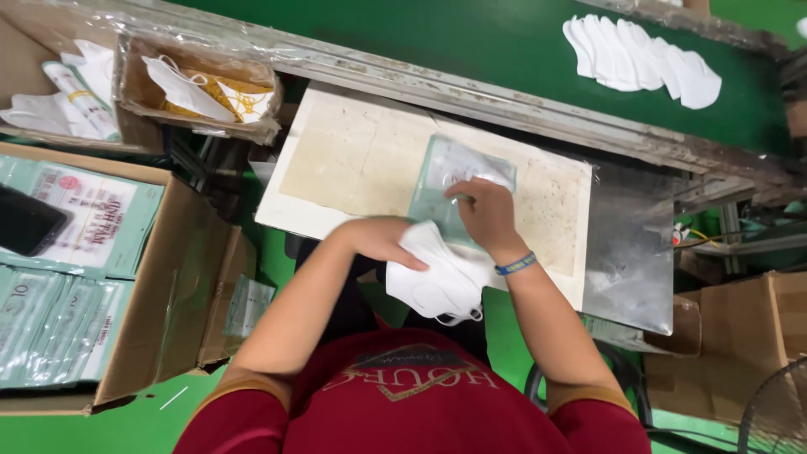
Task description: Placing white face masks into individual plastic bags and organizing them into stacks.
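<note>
My left hand (378,241) grips a small stack of white folded face masks (441,284) over the near edge of a stained beige work board (353,160). My right hand (483,214), with a blue band on its wrist, rests its fingers on a clear pale-green plastic pouch (450,172) that lies flat on the board. The pouch holds something white; its opening is hidden under my fingers. The two hands are close together, with the masks just below the pouch.
A large cardboard box (181,277) on the left holds pale-green packets and a black phone (29,220). A smaller box (197,88) at the top left has loose masks. A row of white masks (643,59) lies on a green belt. A fan (777,416) stands at the bottom right.
</note>
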